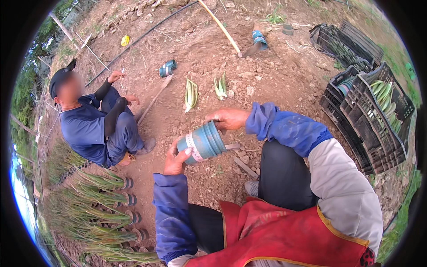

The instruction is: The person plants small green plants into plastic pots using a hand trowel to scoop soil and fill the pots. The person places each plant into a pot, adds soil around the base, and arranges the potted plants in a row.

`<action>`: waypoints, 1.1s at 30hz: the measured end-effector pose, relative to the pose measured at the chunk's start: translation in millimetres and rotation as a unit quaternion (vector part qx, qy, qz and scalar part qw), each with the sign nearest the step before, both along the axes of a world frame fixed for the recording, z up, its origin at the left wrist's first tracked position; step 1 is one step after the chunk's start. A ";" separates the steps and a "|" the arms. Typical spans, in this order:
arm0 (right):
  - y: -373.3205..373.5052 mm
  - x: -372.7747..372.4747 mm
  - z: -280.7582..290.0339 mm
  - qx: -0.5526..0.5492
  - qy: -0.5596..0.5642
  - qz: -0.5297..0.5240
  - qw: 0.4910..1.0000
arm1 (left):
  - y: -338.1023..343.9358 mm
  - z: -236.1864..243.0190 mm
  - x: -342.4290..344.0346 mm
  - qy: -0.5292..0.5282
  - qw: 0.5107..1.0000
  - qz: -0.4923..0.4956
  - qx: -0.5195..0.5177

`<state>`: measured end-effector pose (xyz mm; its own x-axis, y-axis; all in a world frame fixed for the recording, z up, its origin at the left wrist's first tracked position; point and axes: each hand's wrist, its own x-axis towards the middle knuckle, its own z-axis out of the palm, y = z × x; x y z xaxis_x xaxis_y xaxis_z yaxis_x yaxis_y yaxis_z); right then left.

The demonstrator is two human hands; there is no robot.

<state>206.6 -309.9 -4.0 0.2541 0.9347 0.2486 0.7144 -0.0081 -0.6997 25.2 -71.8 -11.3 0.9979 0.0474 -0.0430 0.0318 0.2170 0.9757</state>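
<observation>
Between my two hands is a tilted stack of blue-green plant pots, nested in one another, with a white printed label on the outer one. My left hand grips the labelled end, its thumb across the label. At the other end, my right hand has its fingers closed on the rims at the top. Two loose green plants with long pointed leaves, a larger one and a smaller one, lie on the brown soil beyond the pots.
Left, a person in blue squats by a wooden handle. Potted long-leaved plants fill the lower left. More pots lie farther off, and others by a hoe. Black crates, one holding green plants, stand right.
</observation>
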 end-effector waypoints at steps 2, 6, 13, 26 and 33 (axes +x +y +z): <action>-0.6 1.2 -0.7 -0.008 0.012 -0.008 1.000 | -0.1 3.6 0.7 0.007 1.000 -0.013 0.012; -3.9 13.0 -12.9 0.007 0.098 -0.031 0.995 | 6.5 -0.1 -1.3 0.003 1.000 0.022 0.023; -108.3 85.2 -121.5 0.070 0.242 -0.323 0.912 | 70.5 -36.2 -36.2 0.062 0.991 0.070 0.094; -168.2 212.0 -120.4 0.096 0.312 -0.616 0.717 | 168.0 -142.4 -204.8 0.182 0.947 0.262 0.010; -138.4 290.3 -107.5 0.095 0.407 -0.615 0.669 | 131.7 -236.0 -329.8 0.168 0.908 0.349 -0.157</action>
<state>496.9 -448.3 -111.5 0.9249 -0.1343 -0.3558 -0.3694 -0.0952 -0.9244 -304.5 60.0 -247.2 0.6571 0.5969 -0.4603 0.0642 0.5641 0.8232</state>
